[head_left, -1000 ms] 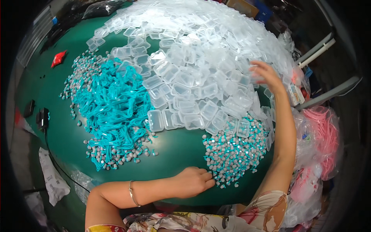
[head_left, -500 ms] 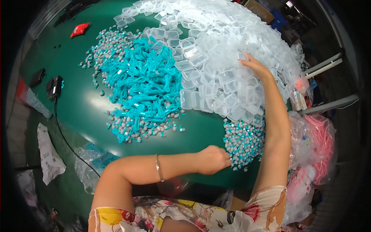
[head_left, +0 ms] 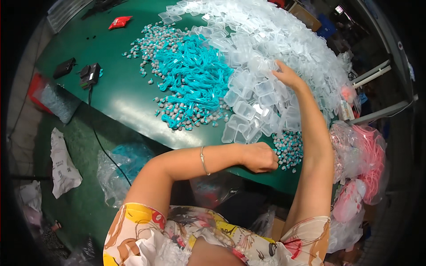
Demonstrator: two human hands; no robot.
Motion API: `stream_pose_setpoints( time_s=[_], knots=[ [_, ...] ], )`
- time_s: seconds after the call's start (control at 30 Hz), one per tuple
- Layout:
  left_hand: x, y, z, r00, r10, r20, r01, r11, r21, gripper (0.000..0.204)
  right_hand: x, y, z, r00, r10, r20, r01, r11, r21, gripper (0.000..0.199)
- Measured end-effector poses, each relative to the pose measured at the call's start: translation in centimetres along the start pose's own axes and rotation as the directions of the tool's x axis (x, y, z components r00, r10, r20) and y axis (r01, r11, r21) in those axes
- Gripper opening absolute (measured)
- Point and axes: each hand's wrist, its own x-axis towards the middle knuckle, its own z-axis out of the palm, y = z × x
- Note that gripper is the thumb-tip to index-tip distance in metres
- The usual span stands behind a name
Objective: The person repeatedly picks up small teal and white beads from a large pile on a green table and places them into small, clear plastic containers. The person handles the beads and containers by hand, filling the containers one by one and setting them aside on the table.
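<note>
Green counter point(head_left: 128, 97): left hand point(head_left: 261, 157) curled, grip unclear, beside round grey-and-teal beads point(head_left: 288, 148); right hand point(head_left: 290, 79), fingers parted, at clear plastic boxes point(head_left: 244, 110).

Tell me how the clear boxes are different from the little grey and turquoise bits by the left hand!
The clear boxes are see-through, while the little bits are grey and turquoise. Each box is bigger than each bit. The boxes are mostly rectangular, but the bits look roundish. The boxes spread far across the green table; the bits by the left hand make a small heap. Both are piled loosely.
</note>
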Motion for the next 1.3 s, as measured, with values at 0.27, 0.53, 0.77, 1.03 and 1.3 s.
stream_pose_setpoints(
  time_s=[0.27,0.53,0.77,1.03,1.3],
  knots=[
    [-2.0,1.5,-0.3,0.993,0.118,0.005,-0.114,0.952,0.282,0.014,-8.2,-9.1,-1.2,0.878,-0.263,-0.4,0.186,0.957,-0.221,0.036],
    [-4.2,6.0,0.4,0.994,0.077,-0.071,-0.048,0.936,0.35,0.012,-23.2,-14.0,9.4,0.809,-0.554,-0.197,0.531,0.832,-0.162,0.031],
    [-6.9,8.8,0.1,0.979,-0.023,-0.201,0.113,0.884,0.453,0.022,-28.2,-10.7,11.8,0.829,-0.382,-0.409,0.323,0.923,-0.208,0.027],
    [-10.4,13.0,-2.9,0.802,-0.248,-0.544,0.533,0.707,0.464,0.023,-31.4,-11.1,15.2,0.826,-0.296,-0.48,0.164,0.94,-0.298,0.03],
    [-15.6,12.3,-8.0,0.498,-0.382,-0.779,0.867,0.231,0.442,0.025,-30.3,-12.2,17.0,0.782,-0.215,-0.585,0.005,0.941,-0.338,0.026]
  ],
)
